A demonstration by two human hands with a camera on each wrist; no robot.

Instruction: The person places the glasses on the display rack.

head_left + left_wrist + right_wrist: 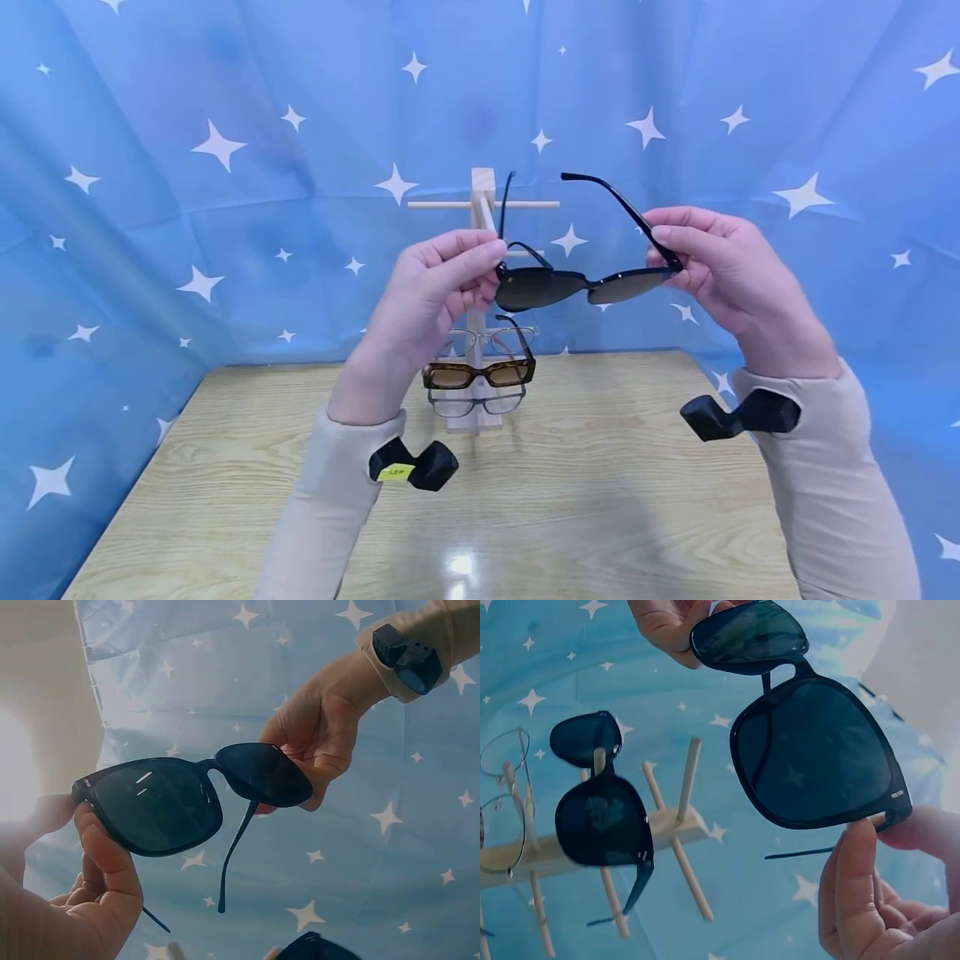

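Both hands hold a pair of black sunglasses (628, 287) in the air, its temples unfolded and pointing away toward the display stand. My left hand (431, 287) pinches the left hinge corner between thumb and fingers. At the other hinge, my right hand (723, 262) grips the frame, thumb along the temple. Dark lenses fill much of the right wrist view, where the right fingertips (859, 840) press at the lower corner of the frame. Just behind the held pair stands a wooden display stand (483, 179) with crosswise pegs, partly hidden by the left hand and sunglasses.
Second black sunglasses (604, 821) hang on the stand below its top pegs. Lower down are wire-rimmed glasses (522, 337), tortoiseshell sunglasses (510, 374) and dark-framed clear glasses (504, 405). The stand is on a wood-grain table (600, 467) before a blue star-patterned curtain (300, 75).
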